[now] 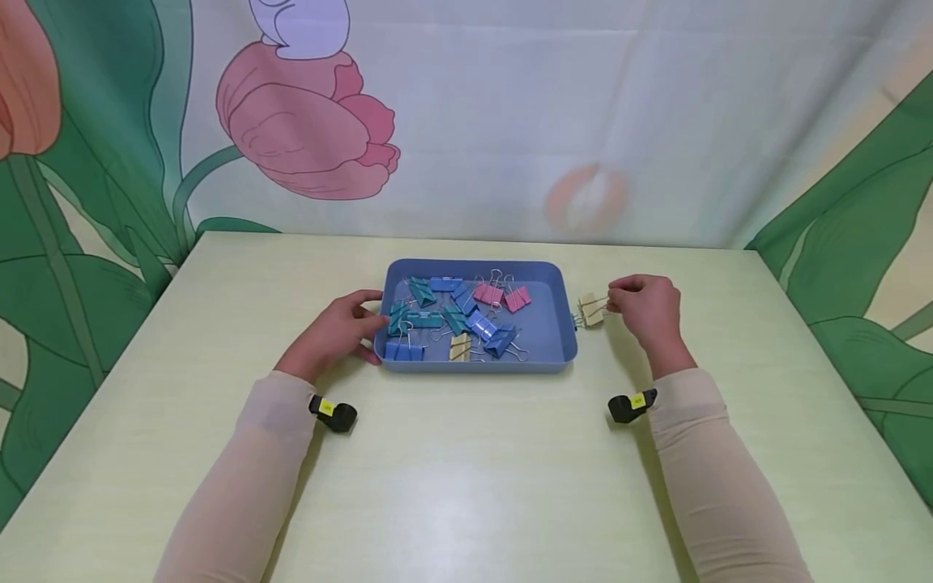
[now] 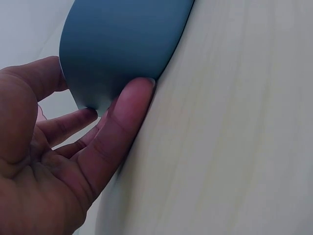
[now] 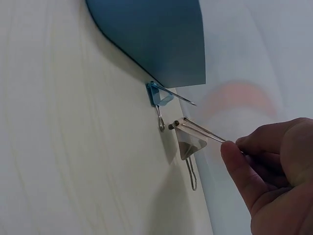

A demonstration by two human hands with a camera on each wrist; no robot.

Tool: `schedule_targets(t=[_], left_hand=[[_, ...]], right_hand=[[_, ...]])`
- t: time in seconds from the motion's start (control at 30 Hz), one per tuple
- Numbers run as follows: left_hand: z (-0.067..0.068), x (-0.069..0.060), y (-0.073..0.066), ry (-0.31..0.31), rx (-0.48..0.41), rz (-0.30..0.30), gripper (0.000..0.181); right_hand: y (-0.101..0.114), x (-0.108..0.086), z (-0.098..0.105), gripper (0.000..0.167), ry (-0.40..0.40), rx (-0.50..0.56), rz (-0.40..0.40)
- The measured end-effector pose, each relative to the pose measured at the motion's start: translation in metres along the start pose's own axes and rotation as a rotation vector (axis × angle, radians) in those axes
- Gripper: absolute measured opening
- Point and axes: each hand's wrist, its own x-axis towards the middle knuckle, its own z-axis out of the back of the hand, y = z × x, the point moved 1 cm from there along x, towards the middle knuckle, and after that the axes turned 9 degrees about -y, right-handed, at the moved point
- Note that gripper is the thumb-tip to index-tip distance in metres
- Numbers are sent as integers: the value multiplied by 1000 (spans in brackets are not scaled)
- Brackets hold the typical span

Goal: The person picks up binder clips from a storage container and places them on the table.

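Observation:
A blue tray (image 1: 477,367) holds teal, blue and pink binder clips and a yellow one. At its left end, my left hand (image 1: 335,328) rests spread fingers on the outer wall; the left wrist view has the fingertips against the tray wall (image 2: 122,44). To the right of the tray, my right hand (image 1: 649,312) pinches a wire handle of a yellow binder clip (image 1: 591,310) between thumb and fingers. Just beside the tray's right wall is a teal binder clip (image 3: 155,94), mostly hidden in the head view. The yellow clip is close to it.
The tray stands on a pale wood-grain table (image 1: 452,486). A printed cloth (image 1: 474,121) with flowers and leaves hangs behind the table's back edge. Inside the tray, pink clips (image 1: 489,294) lie toward the back and a yellow clip (image 1: 460,348) near the front.

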Motion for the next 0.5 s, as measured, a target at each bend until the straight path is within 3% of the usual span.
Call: schedule_targets(t=[0.5], left_hand=[[0, -1, 0, -7, -14, -8, 63]], right_hand=[[-6, 0, -6, 27, 2, -9, -11]])
